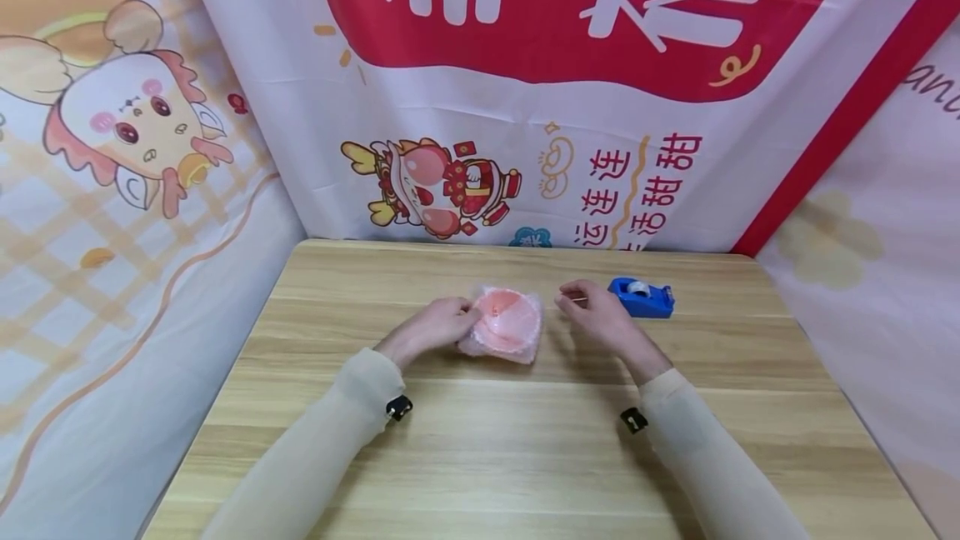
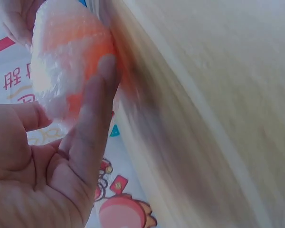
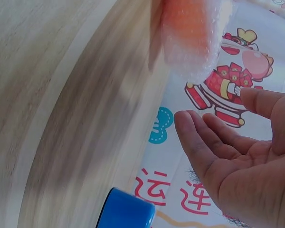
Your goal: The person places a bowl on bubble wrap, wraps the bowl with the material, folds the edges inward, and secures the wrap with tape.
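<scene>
A pink bowl [image 1: 511,321] wrapped in clear bubble wrap [image 1: 528,350] sits near the back middle of the wooden table. My left hand [image 1: 442,322] grips its left side. In the left wrist view the thumb and fingers [image 2: 92,114] pinch the wrapped bowl [image 2: 73,52], which shows orange-pink through the plastic. My right hand [image 1: 600,315] is held to the right of the bowl, apart from it. In the right wrist view its fingers [image 3: 199,142] are spread from the thumb with nothing between them. Just beyond the right hand stands a blue tape dispenser [image 1: 643,298] with a roll of tape.
The wooden table [image 1: 480,457] ends at the back against a red and white printed cloth [image 1: 465,115]. Patterned cloths hang on the left [image 1: 142,215] and right sides. Small black clips [image 1: 633,420] sit at both sleeve cuffs.
</scene>
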{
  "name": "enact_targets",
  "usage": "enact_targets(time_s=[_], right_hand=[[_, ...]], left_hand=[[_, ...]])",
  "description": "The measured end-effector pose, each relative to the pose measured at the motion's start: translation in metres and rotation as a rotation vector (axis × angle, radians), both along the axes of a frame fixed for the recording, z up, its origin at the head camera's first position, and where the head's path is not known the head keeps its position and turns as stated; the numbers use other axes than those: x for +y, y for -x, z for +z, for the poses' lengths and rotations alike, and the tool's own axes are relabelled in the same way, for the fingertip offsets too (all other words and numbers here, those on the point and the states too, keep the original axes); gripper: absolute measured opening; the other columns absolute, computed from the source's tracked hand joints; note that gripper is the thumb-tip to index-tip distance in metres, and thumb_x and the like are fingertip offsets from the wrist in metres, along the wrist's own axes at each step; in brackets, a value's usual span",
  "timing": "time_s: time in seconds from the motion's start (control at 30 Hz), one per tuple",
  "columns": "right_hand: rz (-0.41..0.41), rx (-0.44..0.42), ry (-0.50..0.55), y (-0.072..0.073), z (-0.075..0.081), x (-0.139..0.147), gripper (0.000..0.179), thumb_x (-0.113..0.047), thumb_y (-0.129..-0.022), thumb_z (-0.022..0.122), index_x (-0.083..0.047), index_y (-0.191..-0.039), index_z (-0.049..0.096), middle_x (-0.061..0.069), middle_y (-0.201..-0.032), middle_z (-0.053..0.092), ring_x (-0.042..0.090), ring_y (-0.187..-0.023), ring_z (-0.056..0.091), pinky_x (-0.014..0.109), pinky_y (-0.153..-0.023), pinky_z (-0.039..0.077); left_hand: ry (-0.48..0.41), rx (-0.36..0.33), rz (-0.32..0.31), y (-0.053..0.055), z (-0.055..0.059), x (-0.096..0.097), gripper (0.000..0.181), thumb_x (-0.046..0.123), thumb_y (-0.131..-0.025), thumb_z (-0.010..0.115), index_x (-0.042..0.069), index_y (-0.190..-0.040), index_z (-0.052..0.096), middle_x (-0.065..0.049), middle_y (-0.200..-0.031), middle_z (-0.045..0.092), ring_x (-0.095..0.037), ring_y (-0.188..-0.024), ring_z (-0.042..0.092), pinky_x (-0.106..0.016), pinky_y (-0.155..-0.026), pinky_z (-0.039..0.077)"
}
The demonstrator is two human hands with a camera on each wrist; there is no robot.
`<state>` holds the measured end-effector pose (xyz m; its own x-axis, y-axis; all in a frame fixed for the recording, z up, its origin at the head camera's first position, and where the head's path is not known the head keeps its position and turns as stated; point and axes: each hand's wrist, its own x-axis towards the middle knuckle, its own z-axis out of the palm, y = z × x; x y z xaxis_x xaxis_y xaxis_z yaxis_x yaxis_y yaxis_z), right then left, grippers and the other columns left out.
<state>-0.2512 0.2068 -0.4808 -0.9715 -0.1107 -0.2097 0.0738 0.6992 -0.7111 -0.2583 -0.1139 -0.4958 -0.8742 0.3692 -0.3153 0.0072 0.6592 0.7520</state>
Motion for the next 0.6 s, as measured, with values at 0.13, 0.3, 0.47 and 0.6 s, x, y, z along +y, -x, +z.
enact_targets(time_s=[0.13,0.3,0.47,0.6], right_hand=[[0.003,0.041,-0.03,0.001,0.001,0.005,0.052,-0.037,-0.124,0.061,-0.003,-0.163,0.061,0.024,-0.162,0.07,0.045,-0.154,0.066,0.063,-0.129,0.058],[0.008,0.103,-0.093,0.002,0.003,0.018,0.057,-0.041,-0.124,0.06,-0.004,-0.167,0.059,0.026,-0.169,0.064,0.048,-0.157,0.062,0.068,-0.131,0.054],[0.026,0.18,-0.243,0.002,0.007,0.034,0.062,-0.045,-0.124,0.058,-0.007,-0.172,0.054,0.027,-0.178,0.055,0.052,-0.165,0.053,0.074,-0.136,0.046],[0.025,0.293,-0.42,0.003,0.008,0.051,0.068,-0.051,-0.124,0.052,-0.007,-0.175,0.051,0.027,-0.183,0.048,0.055,-0.17,0.045,0.078,-0.139,0.037]], left_hand=[[0.04,0.101,0.04,0.002,0.0,-0.008,0.043,0.045,-0.124,0.053,0.011,-0.138,0.075,-0.007,-0.108,0.08,-0.021,-0.092,0.073,-0.032,-0.079,0.062],[0.139,0.277,0.075,0.007,0.003,-0.021,0.039,0.044,-0.124,0.056,0.014,-0.14,0.075,-0.009,-0.124,0.083,-0.026,-0.105,0.079,-0.046,-0.093,0.071],[0.304,0.446,0.101,0.011,0.01,-0.037,0.049,0.048,-0.124,0.056,0.012,-0.154,0.07,-0.016,-0.154,0.076,-0.04,-0.139,0.076,-0.064,-0.117,0.065],[0.471,0.546,0.085,0.016,0.013,-0.051,0.065,0.054,-0.124,0.05,0.01,-0.171,0.056,-0.019,-0.177,0.059,-0.046,-0.164,0.058,-0.073,-0.134,0.048]])
